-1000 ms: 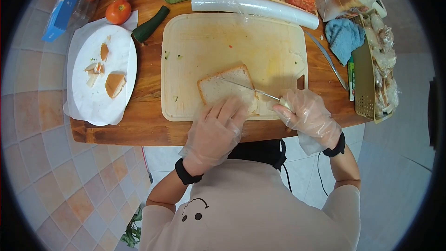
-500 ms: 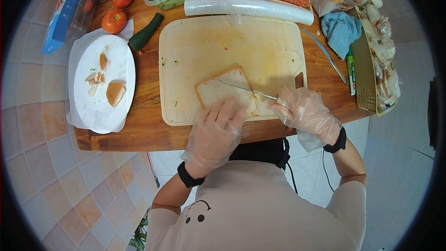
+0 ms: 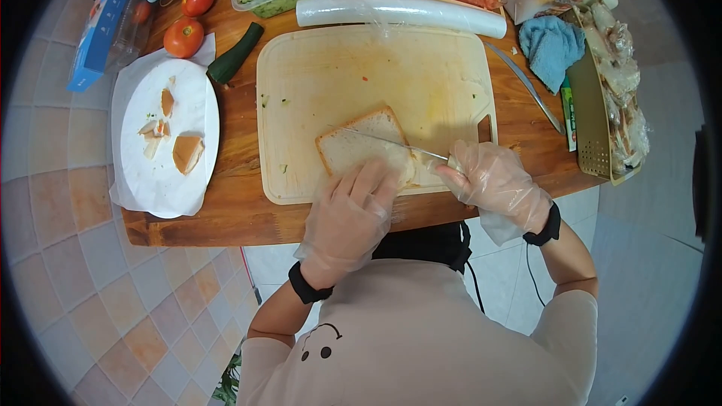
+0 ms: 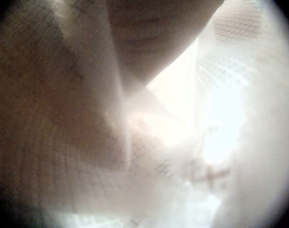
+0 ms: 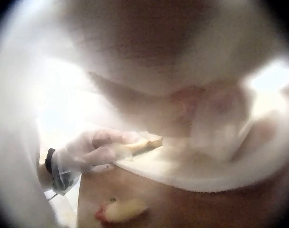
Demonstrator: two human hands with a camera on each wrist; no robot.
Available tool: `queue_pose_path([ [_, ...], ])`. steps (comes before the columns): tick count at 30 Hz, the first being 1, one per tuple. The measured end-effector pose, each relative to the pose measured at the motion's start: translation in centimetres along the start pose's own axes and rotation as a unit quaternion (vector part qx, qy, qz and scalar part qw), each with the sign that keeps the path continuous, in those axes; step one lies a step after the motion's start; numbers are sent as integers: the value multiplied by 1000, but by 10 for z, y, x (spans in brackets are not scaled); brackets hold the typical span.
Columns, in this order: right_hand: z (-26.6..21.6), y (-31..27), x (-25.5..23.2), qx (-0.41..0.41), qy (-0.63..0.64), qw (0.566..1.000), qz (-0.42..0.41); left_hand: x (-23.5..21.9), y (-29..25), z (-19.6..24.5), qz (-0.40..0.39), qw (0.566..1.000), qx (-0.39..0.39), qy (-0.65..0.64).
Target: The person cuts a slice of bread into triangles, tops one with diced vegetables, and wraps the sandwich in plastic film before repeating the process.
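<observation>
My left hand (image 3: 348, 218) rests flat on the bread (image 3: 365, 143), steadying it on the board (image 3: 301, 68); my right (image 3: 500, 186) grips the knife (image 3: 432, 154), blade laid across the slice.

Left wrist view: mostly blurred, partly overexposed. Translucent whitish plastic glove (image 4: 120, 109) spans much of the field, with a pale folded edge descending near centre. Fine crosshatched texture visible at upper right and below centre. Dark brown, smooth-edged form (image 4: 156, 35) at top centre, narrowing downward; identity indeterminate. Glaring white patch (image 4: 225, 123) right of centre. Short, faint brownish streak (image 4: 211, 175) beneath it, too blurred to identify. Finger positions not readable.
</observation>
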State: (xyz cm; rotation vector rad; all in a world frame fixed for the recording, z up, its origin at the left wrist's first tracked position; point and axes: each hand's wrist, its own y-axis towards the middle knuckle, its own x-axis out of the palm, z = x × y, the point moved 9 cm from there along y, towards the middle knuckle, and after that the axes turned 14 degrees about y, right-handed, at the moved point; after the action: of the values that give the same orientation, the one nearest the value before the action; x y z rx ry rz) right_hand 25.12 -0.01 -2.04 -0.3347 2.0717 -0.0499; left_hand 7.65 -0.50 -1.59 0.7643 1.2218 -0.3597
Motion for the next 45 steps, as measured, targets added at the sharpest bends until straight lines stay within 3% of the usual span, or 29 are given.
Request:
queue_pose_path([
  [13, -1, -1, 1, 0, -7, 1000, -2, -2, 1, 0, 7, 1000, 2, 6],
  [16, 3, 1, 2, 33, 9, 999, -20, 0, 1, 0, 14, 1000, 0, 4],
  [27, -7, -1, 3, 1, -26, 1000, -10, 3, 1, -2, -23, 1000, -10, -14],
  [31, -6, 4, 5, 10, -35, 999, -41, 3, 2, -3, -34, 999, -12, -21],
  [40, -9, 4, 3, -15, -11, 1000, -13, 6, 1, 2, -9, 999, -22, 41],
  [45, 0, -5, -1, 28, -19, 998, -48, 9, 2, -3, -3, 1000, -26, 6],
])
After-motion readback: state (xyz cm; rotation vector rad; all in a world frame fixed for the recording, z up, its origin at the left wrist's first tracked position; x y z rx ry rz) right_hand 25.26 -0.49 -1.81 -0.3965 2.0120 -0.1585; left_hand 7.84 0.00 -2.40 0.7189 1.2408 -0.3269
